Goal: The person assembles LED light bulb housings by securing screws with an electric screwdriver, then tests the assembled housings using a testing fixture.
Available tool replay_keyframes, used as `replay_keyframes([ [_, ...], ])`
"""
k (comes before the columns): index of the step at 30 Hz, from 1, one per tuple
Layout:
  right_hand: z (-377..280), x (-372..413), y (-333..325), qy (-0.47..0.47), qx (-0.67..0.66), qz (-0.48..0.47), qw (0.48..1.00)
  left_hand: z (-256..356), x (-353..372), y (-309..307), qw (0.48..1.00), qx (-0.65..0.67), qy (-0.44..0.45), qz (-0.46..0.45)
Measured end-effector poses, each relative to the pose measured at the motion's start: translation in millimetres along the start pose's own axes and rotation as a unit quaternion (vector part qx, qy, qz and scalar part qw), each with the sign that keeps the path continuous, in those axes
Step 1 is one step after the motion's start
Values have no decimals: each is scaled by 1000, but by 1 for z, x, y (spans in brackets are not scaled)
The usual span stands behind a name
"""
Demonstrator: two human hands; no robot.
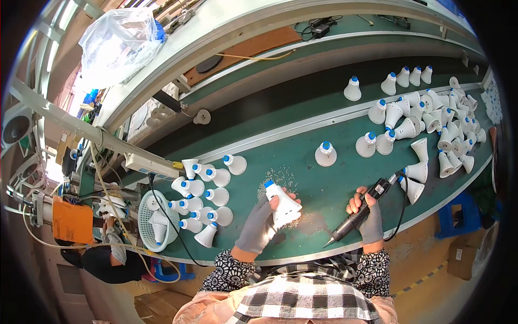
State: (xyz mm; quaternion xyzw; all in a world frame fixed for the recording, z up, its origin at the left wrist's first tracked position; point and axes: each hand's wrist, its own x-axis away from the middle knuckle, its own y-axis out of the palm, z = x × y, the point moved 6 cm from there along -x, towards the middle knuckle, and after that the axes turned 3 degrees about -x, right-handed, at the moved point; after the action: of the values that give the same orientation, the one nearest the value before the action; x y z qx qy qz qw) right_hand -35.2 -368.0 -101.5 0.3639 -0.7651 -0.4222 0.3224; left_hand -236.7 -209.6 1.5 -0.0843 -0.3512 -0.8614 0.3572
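Observation:
My left hand [260,220], in a grey fingerless glove, grips a white cone-shaped plastic housing with a blue tip [284,205], tilted above the green bench [264,240]. My right hand [369,216], gloved likewise, is wrapped round a black electric screwdriver [356,218]. Its bit points down and left, close to the bench's front edge and apart from the housing. Scattered small screws [280,175] lie behind and below the held housing. One more housing [326,154] stands upright between the hands, farther back.
Several similar housings [218,196] are grouped at left, beside a pale green basket [144,224] holding more. A large heap of housings [453,129] covers the right end. Others stand on the dark belt [302,105] behind a metal rail. Another person [110,256] works at far left.

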Motion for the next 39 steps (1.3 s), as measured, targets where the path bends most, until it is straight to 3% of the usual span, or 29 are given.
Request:
replay_keyframes([
  [9,0,0,-1,-2,-4,1,1000,0,-1,-6,999,-28,22,-4],
  [30,4,-1,-8,9,-31,3,999,2,-3,-6,999,44,-15,-4],
  [32,0,1,-8,7,-24,7,1000,12,-15,-1,999,50,2,-16],
  [36,-1,2,-1,8,-28,13,999,53,-84,9,989,-101,99,-45],
  [39,-1,3,-1,10,-33,16,999,72,-160,35,972,-185,123,-75],
])
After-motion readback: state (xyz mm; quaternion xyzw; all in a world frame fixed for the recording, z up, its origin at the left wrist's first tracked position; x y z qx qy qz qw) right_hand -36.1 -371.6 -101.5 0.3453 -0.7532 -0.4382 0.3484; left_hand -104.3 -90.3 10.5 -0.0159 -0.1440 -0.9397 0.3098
